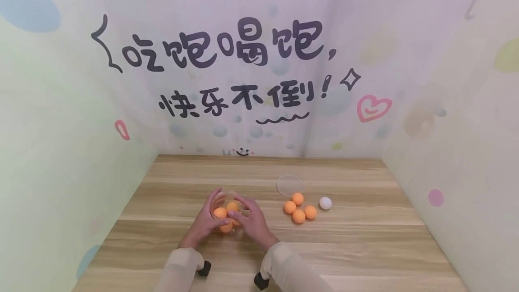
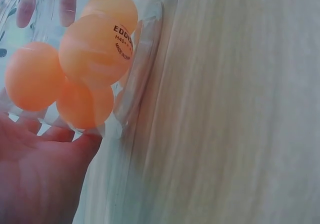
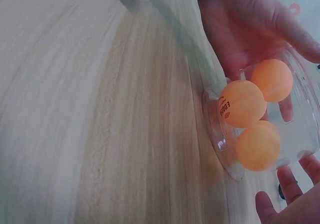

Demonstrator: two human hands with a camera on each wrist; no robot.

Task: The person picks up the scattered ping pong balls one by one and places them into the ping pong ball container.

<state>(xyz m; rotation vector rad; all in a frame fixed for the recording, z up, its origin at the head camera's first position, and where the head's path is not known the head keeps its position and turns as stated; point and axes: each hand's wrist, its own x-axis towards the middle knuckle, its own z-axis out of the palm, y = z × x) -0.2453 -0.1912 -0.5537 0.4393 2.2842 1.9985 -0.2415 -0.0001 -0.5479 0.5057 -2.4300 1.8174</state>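
Note:
Both hands grip a clear plastic tub [image 2: 152, 59] from opposite sides, over the left part of the wooden table. Inside it lie several orange ping-pong balls [image 1: 220, 212], one with dark print that shows in both wrist views. The left hand [image 1: 204, 221] curls round the tub's left side, thumb across the near side. Around the right side goes the right hand [image 1: 252, 221], its thumb toward the rim. In the left wrist view, the right fingers [image 2: 67, 6] show through the clear wall. The tub's base is close over the tabletop.
Right of the hands, several loose orange balls [image 1: 298, 216] are grouped on the wooden table [image 1: 357, 251], with a white ball [image 1: 325, 203] beside them. A clear round lid [image 1: 289, 184] lies behind the group. Walls with printed patterns [image 1: 243, 139] border the table.

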